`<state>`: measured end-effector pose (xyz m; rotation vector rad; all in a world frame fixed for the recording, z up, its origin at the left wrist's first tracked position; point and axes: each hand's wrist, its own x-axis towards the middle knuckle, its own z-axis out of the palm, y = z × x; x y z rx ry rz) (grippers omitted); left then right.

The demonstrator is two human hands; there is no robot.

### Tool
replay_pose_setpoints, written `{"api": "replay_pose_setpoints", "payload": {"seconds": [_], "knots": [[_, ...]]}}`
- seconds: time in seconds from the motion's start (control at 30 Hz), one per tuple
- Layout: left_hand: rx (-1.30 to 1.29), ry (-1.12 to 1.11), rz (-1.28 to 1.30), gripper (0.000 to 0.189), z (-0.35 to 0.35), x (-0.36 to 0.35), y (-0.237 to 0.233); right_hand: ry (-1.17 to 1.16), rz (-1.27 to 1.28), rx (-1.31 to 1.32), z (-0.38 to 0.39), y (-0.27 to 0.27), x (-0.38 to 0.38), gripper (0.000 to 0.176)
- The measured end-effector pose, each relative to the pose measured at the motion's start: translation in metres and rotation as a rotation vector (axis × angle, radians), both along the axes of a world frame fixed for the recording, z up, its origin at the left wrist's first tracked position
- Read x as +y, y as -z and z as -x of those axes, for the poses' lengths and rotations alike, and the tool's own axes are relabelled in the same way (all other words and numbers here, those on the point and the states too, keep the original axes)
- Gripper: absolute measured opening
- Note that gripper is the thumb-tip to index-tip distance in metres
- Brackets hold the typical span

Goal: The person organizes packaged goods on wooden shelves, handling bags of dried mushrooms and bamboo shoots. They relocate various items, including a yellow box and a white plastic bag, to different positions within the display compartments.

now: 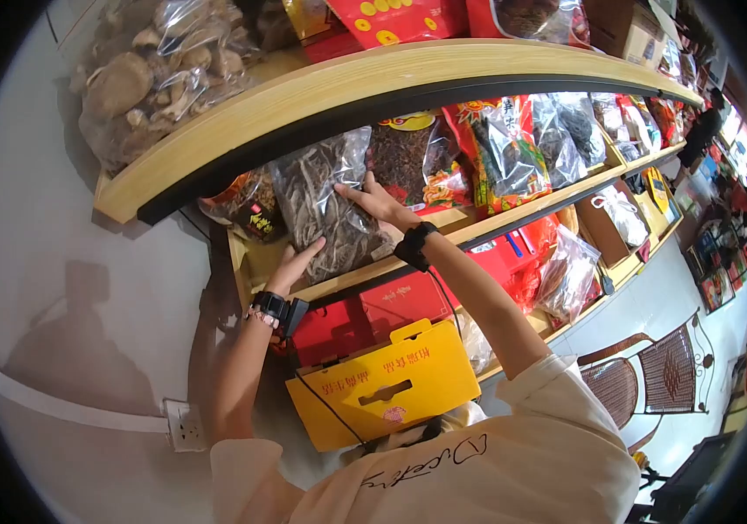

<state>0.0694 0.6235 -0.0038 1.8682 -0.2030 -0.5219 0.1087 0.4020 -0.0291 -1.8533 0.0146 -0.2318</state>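
- While the wooden shelf unit (395, 70) spans the upper scene, its top board bowed by the lens, the bag of dark dried strips (317, 205) lies on the tier beneath that board, toward its left end
- Yellow carton (391, 374): below the tier and closer to the wearer's body, well apart from both hands
- Large bag of mushrooms (159, 79): on the top level, above and left of the dark strips
- Bag of dark dried strips: long axis running away from the wearer, slightly tilted; a packet with a dark label (255, 210) stands just beside it on the left, a brown-filled packet (400, 153) on the right
- Right hand (382, 205): on the bag's right side, fingers partly spread across its face; the bag lies to its left
- Left hand (284, 275): at the bag's lower left edge, half-curled, one digit over the front; the bag lies up and right of it; both hands touch it, so neither is nearer, and how firmly either grips cannot be told
- Black strap (415, 247): around the right wrist, clear of the bag
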Motion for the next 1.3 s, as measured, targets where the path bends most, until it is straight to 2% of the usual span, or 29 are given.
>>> {"api": "replay_pose_setpoints", "payload": {"seconds": [0.07, 0.1, 0.13, 0.17, 0.23, 0.27, 0.3, 0.33, 0.37, 0.43, 0.5, 0.57, 0.63, 0.67, 0.7, 0.77, 0.8, 0.83, 0.9, 0.93, 0.97, 1.03, 1.07, 1.1, 1.17, 1.23, 1.27, 1.3], "knots": [[0.043, -0.005, -0.023, 0.077, -0.017, 0.006, 0.022, -0.027, -0.022, -0.027, -0.001, 0.003, -0.014, 0.077], [-0.028, 0.041, 0.035, 0.077, -0.029, 0.011, 0.038, -0.064, -0.043, -0.055, 0.002, 0.006, -0.023, 0.076], [-0.102, 0.087, 0.095, 0.077, -0.030, 0.007, 0.037, 0.064, 0.162, -0.121, 0.024, -0.015, -0.033, 0.063], [-0.103, 0.095, 0.097, 0.077, -0.028, 0.002, 0.038, 0.395, 0.474, -0.381, 0.035, -0.013, -0.041, 0.056], [-1.021, -0.348, -0.273, 0.071, 0.014, -0.021, 0.001, 0.784, 0.645, -0.467, 0.036, -0.007, -0.075, 0.058], [-0.975, -0.344, -0.045, 0.065, 0.032, -0.035, -0.018, 0.816, 0.647, -0.386, 0.034, -0.001, -0.091, 0.063], [-0.969, -0.347, -0.045, 0.065, 0.039, -0.051, -0.015, 0.847, 0.647, -0.306, 0.029, 0.004, -0.105, 0.067], [-1.007, -0.192, -0.011, 0.063, 0.047, -0.067, -0.013, 0.838, 0.663, -0.273, 0.025, 0.005, -0.114, 0.082], [-1.045, -0.037, 0.024, 0.060, 0.054, -0.084, -0.011, 0.835, 0.664, -0.272, 0.019, 0.007, -0.121, 0.082], [-0.904, 0.144, 0.044, 0.060, 0.062, -0.121, 0.005, 0.867, 0.528, -0.042, 0.007, -0.010, -0.124, 0.091], [-0.738, 0.148, 0.048, 0.061, 0.042, -0.151, 0.039, 0.889, 0.483, -0.049, -0.003, -0.010, -0.124, 0.090], [-0.670, 0.121, -0.049, 0.061, 0.033, -0.167, 0.042, 0.878, 0.351, -0.051, 0.006, -0.016, -0.123, 0.087], [-0.240, 0.071, 0.285, 0.045, 0.014, -0.180, 0.054, 0.872, 0.167, -0.238, 0.007, -0.002, -0.126, 0.085], [0.007, 0.015, 0.475, 0.029, 0.009, -0.185, 0.069, 0.865, 0.131, -0.258, 0.007, 0.002, -0.129, 0.082], [0.003, 0.019, 0.467, 0.029, 0.009, -0.188, 0.064, 0.869, 0.123, -0.259, 0.005, -0.001, -0.133, 0.082], [0.606, -0.217, 0.644, 0.019, 0.012, -0.190, 0.054, 0.746, -0.026, -0.107, 0.004, -0.005, -0.139, 0.078], [0.593, -0.190, 0.757, 0.025, 0.013, -0.192, 0.049, 0.706, -0.125, -0.046, 0.004, -0.009, -0.141, 0.078], [0.588, -0.192, 0.747, 0.025, 0.014, -0.195, 0.044, 0.707, -0.137, -0.046, 0.008, -0.010, -0.137, 0.078], [0.739, -0.266, 0.883, 0.031, 0.013, -0.204, 0.033, 0.756, -0.182, -0.099, 0.012, -0.011, -0.128, 0.071], [0.766, -0.292, 0.920, 0.036, 0.013, -0.206, 0.028, 0.607, -0.361, -0.084, 0.005, -0.012, -0.140, 0.053], [0.707, -0.351, 0.931, 0.035, 0.017, -0.210, 0.023, 0.312, -0.790, -0.096, 0.004, -0.014, -0.154, 0.030], [0.688, -0.411, 1.046, 0.033, 0.018, -0.215, 0.028, 0.186, -0.883, 0.048, 0.010, -0.028, -0.177, 0.014], [0.660, -0.412, 1.066, 0.033, 0.013, -0.213, 0.039, 0.170, -0.808, 0.091, -0.006, -0.011, -0.186, 0.016], [0.645, -0.478, 1.071, 0.033, 0.013, -0.216, 0.043, 0.165, -0.578, 0.067, -0.010, -0.014, -0.187, 0.017], [0.613, -0.571, 1.096, 0.023, 0.018, -0.225, 0.039, 0.187, -0.497, 0.003, -0.029, -0.008, -0.177, 0.020], [0.578, -0.536, 1.184, 0.022, 0.014, -0.223, 0.050, 0.092, -0.485, -0.104, -0.027, -0.023, -0.180, 0.019], [0.604, -0.567, 1.218, 0.021, 0.011, -0.222, 0.053, -0.019, -0.545, -0.021, -0.028, -0.034, -0.186, 0.019], [0.630, -0.501, 1.211, 0.021, 0.009, -0.218, 0.058, -0.130, -0.599, 0.063, -0.031, -0.045, -0.192, 0.019]]}}
